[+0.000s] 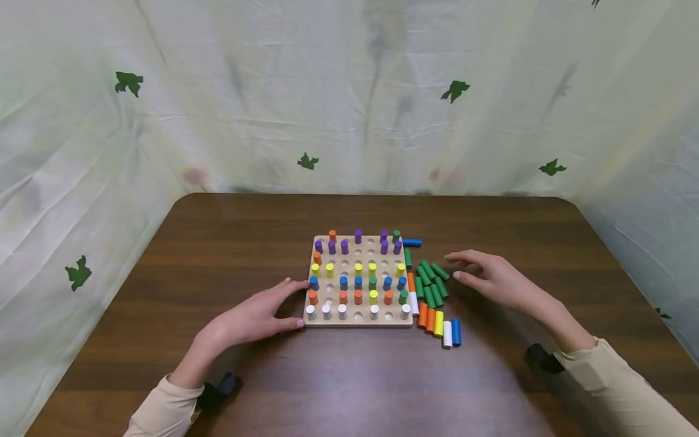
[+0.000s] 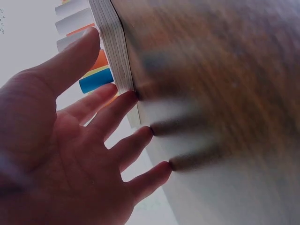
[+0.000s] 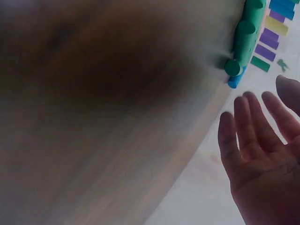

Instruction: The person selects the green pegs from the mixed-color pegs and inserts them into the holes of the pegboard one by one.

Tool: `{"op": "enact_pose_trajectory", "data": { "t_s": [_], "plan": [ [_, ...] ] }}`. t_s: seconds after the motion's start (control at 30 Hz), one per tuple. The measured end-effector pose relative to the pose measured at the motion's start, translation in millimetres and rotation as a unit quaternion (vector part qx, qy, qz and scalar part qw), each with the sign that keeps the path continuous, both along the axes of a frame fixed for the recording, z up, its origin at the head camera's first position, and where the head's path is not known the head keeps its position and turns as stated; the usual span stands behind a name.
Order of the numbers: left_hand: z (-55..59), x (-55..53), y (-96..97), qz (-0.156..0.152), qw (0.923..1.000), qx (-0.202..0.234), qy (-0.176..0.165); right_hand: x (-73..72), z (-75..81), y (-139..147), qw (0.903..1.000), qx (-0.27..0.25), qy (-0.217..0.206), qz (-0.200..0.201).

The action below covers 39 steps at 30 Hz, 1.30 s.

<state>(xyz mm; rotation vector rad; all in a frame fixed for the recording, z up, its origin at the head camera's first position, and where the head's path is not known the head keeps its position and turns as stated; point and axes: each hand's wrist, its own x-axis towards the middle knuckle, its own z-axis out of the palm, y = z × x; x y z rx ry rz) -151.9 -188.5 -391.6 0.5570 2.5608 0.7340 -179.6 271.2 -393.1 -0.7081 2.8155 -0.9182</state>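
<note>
A pale wooden pegboard (image 1: 344, 256) holds rows of colored pegs standing upright, with white ones along the front and purple ones toward the back. My left hand (image 1: 256, 312) rests at the board's left side, thumb and fingertips right at its edge; in the left wrist view its fingers are spread. Just right of the loose green pegs (image 1: 431, 285), my right hand (image 1: 499, 282) hovers with relaxed fingers and holds nothing. In the right wrist view, a green peg (image 3: 232, 67) lies beyond the fingertips.
Orange pegs (image 1: 427, 318), a yellow peg (image 1: 439, 324), a white peg (image 1: 448, 334) and a blue peg (image 1: 456, 332) lie off the board's front right corner. Another blue peg (image 1: 412, 242) lies behind. A pale curtain (image 1: 349, 91) hangs behind the brown table (image 1: 235, 230).
</note>
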Motion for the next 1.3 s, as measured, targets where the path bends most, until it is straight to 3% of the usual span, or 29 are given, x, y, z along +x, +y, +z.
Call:
{"op": "enact_pose_trajectory", "data": {
  "t_s": [0.23,0.6,1.07,1.3],
  "plan": [
    [-0.8,0.9,2.9,-0.003,0.9995,0.000,0.031,-18.5,-0.5,-3,0.9993,0.005,-0.038,-0.006],
    [-1.3,-0.2,4.5,0.005,0.9996,-0.003,0.027,-35.3,-5.2,-11,0.9981,0.008,-0.060,0.010],
    [-2.0,3.4,3.7,0.008,0.9995,-0.001,0.029,-39.4,-10.2,-16,0.9965,0.018,-0.080,0.013],
    [-1.7,2.4,5.3,0.007,0.9993,-0.004,0.035,-35.9,-4.1,-12,0.9981,0.017,-0.059,0.007]
  ]
}}
